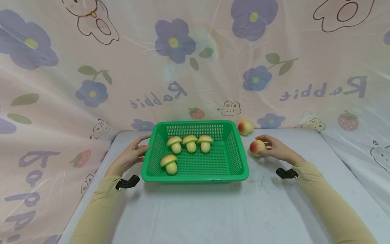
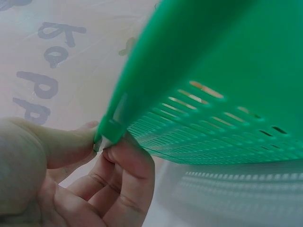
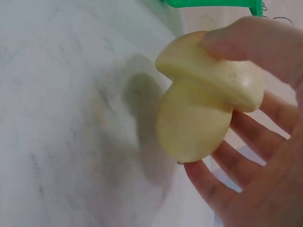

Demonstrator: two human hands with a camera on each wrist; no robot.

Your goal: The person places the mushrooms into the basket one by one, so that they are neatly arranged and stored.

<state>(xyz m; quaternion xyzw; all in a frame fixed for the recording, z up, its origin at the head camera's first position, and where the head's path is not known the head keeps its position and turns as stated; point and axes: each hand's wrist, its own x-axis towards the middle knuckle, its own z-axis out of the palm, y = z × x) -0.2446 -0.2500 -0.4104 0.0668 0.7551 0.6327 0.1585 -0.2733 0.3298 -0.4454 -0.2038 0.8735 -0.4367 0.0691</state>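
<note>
A: Starting with the head view, what's in the basket (image 1: 195, 179)?
B: Four mushroom-shaped pieces (image 1: 191, 144): three in a row toward the back, one nearer the front left. The basket is green plastic, rectangular, with slotted walls and a gridded floor, on a white worktop (image 1: 195, 217).
A: Anything outside it?
B: Two more. A loose piece (image 1: 245, 127) lies just beside the far right corner, and a held mushroom (image 1: 257, 148) is in the right hand (image 1: 276, 149), near the basket's right side. Six altogether. The left hand (image 1: 131, 156) is at the left edge.
A: And the left wrist view?
B: Thumb and curled fingers (image 2: 131, 163) pinch the basket's smooth rim (image 2: 154, 61); rows of slots run along the wall.
A: The right wrist view?
B: Thumb on the cap, the other fingers spread behind, gripping that one mushroom: smooth, pale yellow, domed cap, bulbous stem.
</note>
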